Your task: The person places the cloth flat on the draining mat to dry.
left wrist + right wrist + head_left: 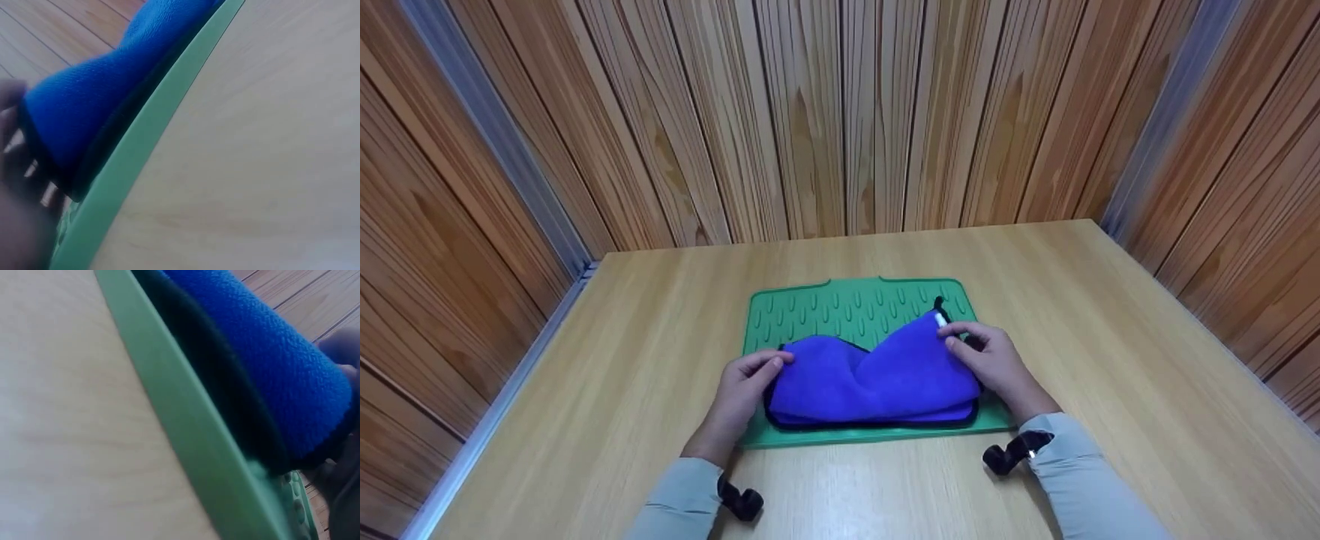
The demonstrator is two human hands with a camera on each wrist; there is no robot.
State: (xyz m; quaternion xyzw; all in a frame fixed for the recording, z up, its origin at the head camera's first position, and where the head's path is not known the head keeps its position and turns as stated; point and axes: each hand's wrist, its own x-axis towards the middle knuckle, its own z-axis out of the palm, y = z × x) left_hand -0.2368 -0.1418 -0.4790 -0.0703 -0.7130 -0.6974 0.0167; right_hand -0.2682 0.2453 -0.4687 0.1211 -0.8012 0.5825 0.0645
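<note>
A blue towel (877,382) with black edging lies folded over on itself on a green ridged mat (802,315). Its upper layer is lifted at both sides and sags in the middle. My left hand (742,386) pinches the left edge between thumb and fingers. On the right side, my right hand (994,360) pinches the raised corner, close to a white tag (940,320) and a black hanging loop (938,302). The left wrist view shows the towel (84,101) bulging above the mat's rim. In the right wrist view, the towel's fold (281,365) is rounded, with fingers partly hidden behind it.
The mat sits on a light wooden table (645,322), its front edge near my forearms. Wood-plank walls (810,112) stand behind the table and at both sides. A black wrist camera (742,502) hangs at my left cuff, another wrist camera (1005,456) at my right.
</note>
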